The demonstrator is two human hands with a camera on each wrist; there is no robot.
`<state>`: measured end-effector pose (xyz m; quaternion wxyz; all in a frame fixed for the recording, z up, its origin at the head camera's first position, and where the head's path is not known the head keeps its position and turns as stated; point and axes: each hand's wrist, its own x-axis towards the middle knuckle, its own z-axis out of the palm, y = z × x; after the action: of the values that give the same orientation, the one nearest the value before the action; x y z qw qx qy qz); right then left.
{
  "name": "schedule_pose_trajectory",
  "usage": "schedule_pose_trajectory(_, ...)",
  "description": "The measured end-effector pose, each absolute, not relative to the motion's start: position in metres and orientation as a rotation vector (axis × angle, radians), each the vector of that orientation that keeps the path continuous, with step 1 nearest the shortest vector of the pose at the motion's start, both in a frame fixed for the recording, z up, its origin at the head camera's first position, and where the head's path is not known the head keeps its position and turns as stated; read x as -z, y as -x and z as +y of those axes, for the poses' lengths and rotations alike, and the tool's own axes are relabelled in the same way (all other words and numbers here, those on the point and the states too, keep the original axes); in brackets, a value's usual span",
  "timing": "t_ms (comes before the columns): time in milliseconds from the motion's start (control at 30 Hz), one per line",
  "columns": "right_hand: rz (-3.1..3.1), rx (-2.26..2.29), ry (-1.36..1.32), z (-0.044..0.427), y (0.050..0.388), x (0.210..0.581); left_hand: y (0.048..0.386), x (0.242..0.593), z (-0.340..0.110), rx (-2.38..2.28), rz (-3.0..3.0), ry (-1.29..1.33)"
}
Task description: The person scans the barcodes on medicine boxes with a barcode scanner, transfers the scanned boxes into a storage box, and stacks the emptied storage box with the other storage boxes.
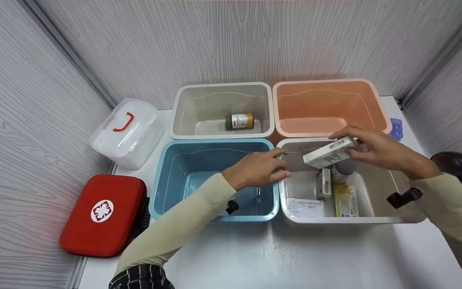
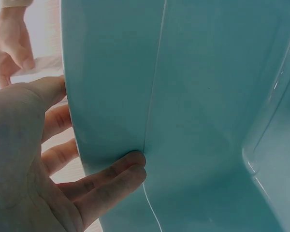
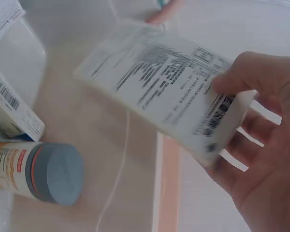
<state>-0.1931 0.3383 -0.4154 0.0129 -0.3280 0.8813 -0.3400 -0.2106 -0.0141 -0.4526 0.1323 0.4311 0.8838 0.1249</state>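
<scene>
My right hand (image 1: pixel 379 150) grips a white printed medicine box (image 1: pixel 330 153) by one end, tilted above the front right white bin (image 1: pixel 399 220). In the right wrist view, small print and a barcode cover the face of the box, with the thumb on it and the fingers beneath. Inside that bin lie a grey-capped bottle (image 3: pixel 58 174), a small carton with a barcode (image 1: pixel 325 184), a yellow-and-white pack (image 1: pixel 346 200) and a flat white box (image 1: pixel 305 207). My left hand (image 1: pixel 258 170) rests at the blue bin's (image 1: pixel 215 218) right rim, its fingers spread on both sides of the wall.
Behind, a grey-white bin (image 1: pixel 223 85) holds a bottle (image 1: pixel 240 121) on its side, beside an orange bin (image 1: pixel 323 83). At the left stand a clear box with a red handle (image 1: pixel 122 136) and a red first-aid case (image 1: pixel 98 224). A dark round object (image 1: pixel 454 166) is at the right.
</scene>
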Motion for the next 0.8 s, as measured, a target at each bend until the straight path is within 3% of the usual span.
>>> schedule_pose_trajectory(233,2.89,1.213,0.871,0.366,0.184,0.413,0.211,0.452,-0.017,-0.388,2.558,-1.254)
schedule_pose_trajectory(433,2.996,1.439,0.385,0.404,0.174,0.414,0.212,0.451,-0.015,-0.382,2.553,-1.237)
schedule_pose_trajectory(667,2.515,2.4,0.201,0.455,0.162,0.444,0.212,0.452,-0.015,-0.372,2.553,-1.233)
schedule_pose_trajectory(800,2.398,2.554,0.027,0.475,0.15,0.467,0.212,0.453,-0.015,-0.372,2.547,-1.208)
